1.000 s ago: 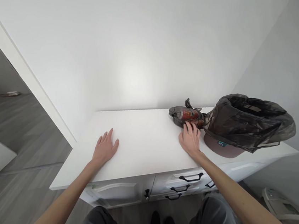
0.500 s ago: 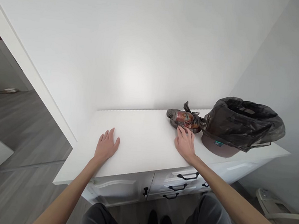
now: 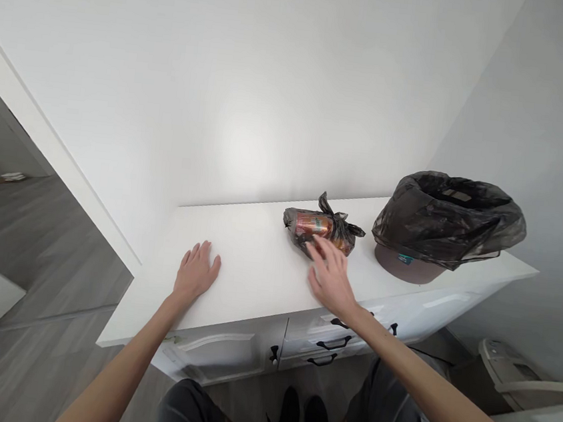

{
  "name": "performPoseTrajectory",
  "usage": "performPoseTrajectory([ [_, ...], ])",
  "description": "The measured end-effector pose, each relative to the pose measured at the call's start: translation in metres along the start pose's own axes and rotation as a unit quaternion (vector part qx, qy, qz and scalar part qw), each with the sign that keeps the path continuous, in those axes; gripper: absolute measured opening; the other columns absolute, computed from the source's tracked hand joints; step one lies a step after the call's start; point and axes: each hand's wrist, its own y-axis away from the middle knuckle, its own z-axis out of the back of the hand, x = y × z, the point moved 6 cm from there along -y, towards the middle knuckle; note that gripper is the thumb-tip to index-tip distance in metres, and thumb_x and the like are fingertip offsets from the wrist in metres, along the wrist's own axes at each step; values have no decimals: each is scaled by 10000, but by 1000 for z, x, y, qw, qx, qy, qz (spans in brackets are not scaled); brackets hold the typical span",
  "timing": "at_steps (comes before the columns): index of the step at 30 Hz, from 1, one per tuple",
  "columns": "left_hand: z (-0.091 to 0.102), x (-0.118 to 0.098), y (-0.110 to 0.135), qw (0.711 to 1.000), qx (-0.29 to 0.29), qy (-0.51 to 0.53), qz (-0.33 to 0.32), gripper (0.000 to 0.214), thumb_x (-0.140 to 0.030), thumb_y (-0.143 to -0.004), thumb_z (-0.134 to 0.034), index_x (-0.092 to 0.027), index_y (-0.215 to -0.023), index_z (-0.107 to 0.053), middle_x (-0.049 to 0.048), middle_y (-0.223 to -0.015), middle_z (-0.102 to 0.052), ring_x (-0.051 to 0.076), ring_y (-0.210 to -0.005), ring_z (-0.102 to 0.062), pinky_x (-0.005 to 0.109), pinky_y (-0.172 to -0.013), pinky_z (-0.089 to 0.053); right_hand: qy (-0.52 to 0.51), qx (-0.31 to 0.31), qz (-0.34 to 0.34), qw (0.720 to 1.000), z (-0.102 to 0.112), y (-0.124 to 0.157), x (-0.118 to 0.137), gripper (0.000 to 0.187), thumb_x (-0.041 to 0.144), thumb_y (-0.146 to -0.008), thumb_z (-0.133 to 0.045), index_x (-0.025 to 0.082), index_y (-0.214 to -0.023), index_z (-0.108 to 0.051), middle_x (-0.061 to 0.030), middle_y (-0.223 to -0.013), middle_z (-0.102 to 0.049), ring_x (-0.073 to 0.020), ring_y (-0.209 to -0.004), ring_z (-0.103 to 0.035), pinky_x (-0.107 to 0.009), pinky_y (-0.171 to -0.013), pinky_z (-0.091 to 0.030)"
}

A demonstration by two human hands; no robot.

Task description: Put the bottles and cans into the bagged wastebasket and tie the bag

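A small tied dark plastic bag (image 3: 320, 228) with an orange-red can showing through it lies on the white countertop (image 3: 255, 269). My right hand (image 3: 331, 278) is just in front of the bag, fingers stretched toward it and slightly blurred, holding nothing. My left hand (image 3: 197, 273) rests flat on the countertop at the left, fingers spread. To the right of the tied bag stands a brown bin (image 3: 409, 265) lined with a loose black bag (image 3: 449, 215).
White drawers with black handles (image 3: 331, 342) sit below the countertop. A white wall runs behind it. Grey wood floor (image 3: 23, 318) lies to the left. A white appliance (image 3: 506, 369) stands on the floor at the right. My legs and dark shoes (image 3: 299, 421) show below.
The tied bag has slid left, away from the bin. My right hand moved left with it and has drawn back slightly. My left hand has stayed flat.
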Motion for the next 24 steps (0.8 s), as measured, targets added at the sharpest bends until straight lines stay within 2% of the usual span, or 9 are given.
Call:
performPoseTrajectory([
  [2, 0, -1, 0, 1000, -2, 1, -3, 672, -474, -1024, -305, -76, -1553, -422, 187, -1609, -482, 314, -1563, -348, 510, -1284, -260, -16, -22, -46, 999, 10, -3, -27, 722, 290, -1002, -411, 298, -1690, -192, -104, -1689, -318, -374, -1559, -258, -596, -1235, -270],
  [5, 2, -3, -1, 1000, -8, 1, -4, 655, -463, -1020, -312, -92, -1546, -435, 184, -1609, -484, 318, -1558, -357, 519, -1281, -267, -50, -81, -135, 986, 14, -9, -84, 712, 372, -1023, -376, 253, -1691, -158, -155, -1695, -262, -400, -1563, -243, -643, -1229, -260],
  [7, 4, -4, 0, 1000, -8, 0, -4, 647, -454, -1016, -317, -94, -1538, -445, 183, -1602, -493, 322, -1550, -370, 521, -1275, -278, -84, -100, -187, 974, 6, -12, -120, 690, 452, -1044, -335, 224, -1679, -191, -180, -1683, -262, -389, -1563, -261, -635, -1227, -283],
  [9, 4, -5, 0, 1000, -4, -2, -2, 651, -453, -1015, -316, -86, -1536, -445, 184, -1598, -498, 326, -1549, -372, 520, -1273, -282, -129, -89, -232, 960, -7, -15, -148, 711, 542, -1045, -329, 218, -1669, -227, -179, -1685, -256, -359, -1575, -259, -586, -1240, -307],
  [12, 4, -6, 1, 1000, 0, -4, 3, 656, -458, -1022, -298, -83, -1543, -434, 179, -1602, -493, 320, -1555, -359, 513, -1280, -269, -216, -54, -283, 933, -31, -18, -174, 780, 649, -1018, -368, 240, -1671, -243, -155, -1701, -261, -313, -1591, -249, -514, -1271, -293],
  [15, 3, -5, 1, 1000, 2, -5, 6, 657, -465, -1028, -292, -87, -1548, -427, 161, -1614, -482, 311, -1560, -351, 500, -1290, -252, -291, -40, -294, 909, -47, -17, -181, 802, 692, -998, -418, 273, -1666, -275, -132, -1686, -332, -302, -1571, -303, -503, -1277, -292],
  [17, 1, -4, 0, 1000, 8, -4, 5, 661, -473, -1031, -292, -84, -1549, -423, 156, -1623, -472, 311, -1564, -340, 498, -1294, -244, -317, -29, -278, 906, -52, -17, -177, 785, 694, -993, -446, 285, -1651, -323, -123, -1672, -367, -299, -1548, -348, -487, -1259, -332],
  [22, -1, -3, -2, 1000, 6, 2, -2, 645, -481, -1034, -297, -108, -1544, -423, 150, -1629, -464, 315, -1567, -331, 512, -1292, -241, -336, 15, -222, 915, -42, -18, -151, 703, 679, -994, -478, 336, -1605, -426, -84, -1651, -393, -254, -1542, -354, -401, -1243, -360],
  [24, 0, -3, -3, 1000, 2, 5, 0, 634, -481, -1032, -299, -117, -1534, -433, 149, -1624, -470, 315, -1562, -342, 513, -1291, -244, -344, 25, -214, 914, -35, -18, -143, 677, 666, -994, -484, 354, -1594, -446, -72, -1639, -421, -261, -1535, -361, -410, -1224, -382],
])
